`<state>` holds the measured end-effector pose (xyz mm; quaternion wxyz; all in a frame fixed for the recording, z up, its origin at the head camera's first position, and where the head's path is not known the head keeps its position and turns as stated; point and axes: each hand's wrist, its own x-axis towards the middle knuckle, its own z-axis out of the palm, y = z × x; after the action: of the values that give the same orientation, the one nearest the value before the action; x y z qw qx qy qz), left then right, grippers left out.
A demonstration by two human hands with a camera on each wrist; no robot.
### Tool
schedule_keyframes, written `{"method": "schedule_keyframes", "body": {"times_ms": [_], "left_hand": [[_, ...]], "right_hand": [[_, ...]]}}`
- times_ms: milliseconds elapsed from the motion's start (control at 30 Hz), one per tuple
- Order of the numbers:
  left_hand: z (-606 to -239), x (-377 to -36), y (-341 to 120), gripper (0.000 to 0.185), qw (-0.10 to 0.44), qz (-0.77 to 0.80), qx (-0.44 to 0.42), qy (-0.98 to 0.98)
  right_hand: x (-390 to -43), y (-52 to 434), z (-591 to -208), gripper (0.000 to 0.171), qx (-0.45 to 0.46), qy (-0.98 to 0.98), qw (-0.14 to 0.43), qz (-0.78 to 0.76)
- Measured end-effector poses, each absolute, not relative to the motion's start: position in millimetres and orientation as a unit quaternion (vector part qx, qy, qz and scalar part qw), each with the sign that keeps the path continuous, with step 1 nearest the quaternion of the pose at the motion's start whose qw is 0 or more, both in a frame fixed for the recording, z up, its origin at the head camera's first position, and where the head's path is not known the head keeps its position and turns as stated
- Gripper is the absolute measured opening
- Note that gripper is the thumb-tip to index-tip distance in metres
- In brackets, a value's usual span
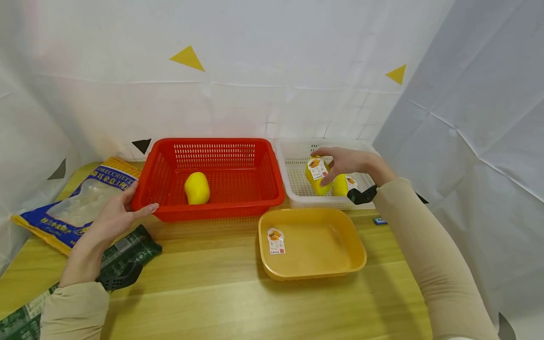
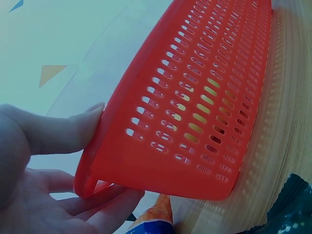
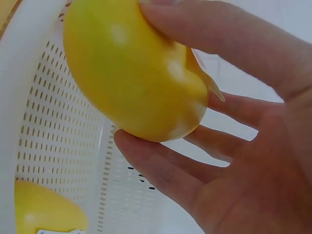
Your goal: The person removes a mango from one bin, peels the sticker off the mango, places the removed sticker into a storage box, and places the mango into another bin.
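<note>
Now left hand [image 1: 111, 219] gripping red basket [image 1: 211, 208] corner, right hand [image 1: 349, 163] grasping yellow fruit [image 1: 318, 175] over white basket [image 1: 285, 163].

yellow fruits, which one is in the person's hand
The labelled yellow fruit over the white basket, gripped by the right hand. Another lies in that basket untouched; the third lies alone in the red basket.

A yellow tray [image 1: 312, 271] sits on the wooden surface [image 1: 221, 302] in front of the two baskets, with a small fruit label [image 1: 276, 241] stuck to its left inner wall. At the left edge lies a blue and yellow bag of pasta [image 1: 72, 208], and nearer the front a dark green packet [image 1: 131, 248]. Yellow triangles [image 1: 187, 58] and dark ones mark the white backdrop [image 1: 272, 94].
</note>
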<state>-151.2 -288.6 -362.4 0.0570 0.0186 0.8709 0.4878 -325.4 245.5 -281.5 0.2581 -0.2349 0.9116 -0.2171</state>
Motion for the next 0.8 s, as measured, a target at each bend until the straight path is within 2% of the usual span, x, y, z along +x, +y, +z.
{"method": "schedule_keyframes", "body": {"times_ms": [800], "left_hand": [[-365.3, -154.3, -289.9, 0.088, 0.055, 0.503, 0.028, 0.862]], "right_hand": [[-292.4, 232.9, -272.5, 0.099, -0.23, 0.914, 0.217, -0.254]]}}
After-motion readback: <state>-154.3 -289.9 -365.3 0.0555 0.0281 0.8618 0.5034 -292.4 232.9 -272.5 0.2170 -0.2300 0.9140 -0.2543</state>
